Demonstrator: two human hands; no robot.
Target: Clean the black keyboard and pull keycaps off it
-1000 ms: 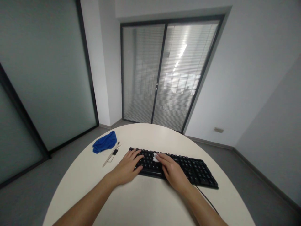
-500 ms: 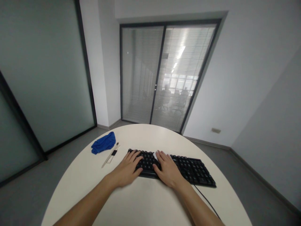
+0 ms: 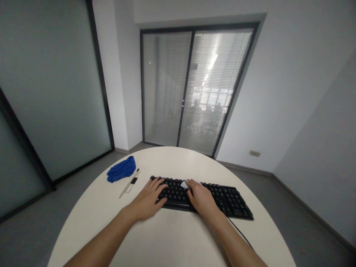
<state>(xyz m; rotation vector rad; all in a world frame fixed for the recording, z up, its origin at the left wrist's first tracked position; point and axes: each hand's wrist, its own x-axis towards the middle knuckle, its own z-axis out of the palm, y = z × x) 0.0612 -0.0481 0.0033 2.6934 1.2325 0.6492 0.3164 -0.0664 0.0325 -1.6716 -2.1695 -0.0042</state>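
A black keyboard lies across the pale round table, with its cable running toward me on the right. My left hand rests on the keyboard's left end, fingers spread over the keys and holding nothing. Over the middle of the keys is my right hand, its fingers curled and closed on a small white wipe. Part of the wipe sticks out at the fingertips; the rest is hidden under the hand.
On the table's left side lies a crumpled blue cloth. Beside it are a thin brush and a small tool with a black band. The round table has a curved edge. The keyboard cable trails to the front right.
The right hand's fingers have drawn in from lying flat to a pinch on the white wipe, and more of the wipe shows. My left hand stays in place on the keys.
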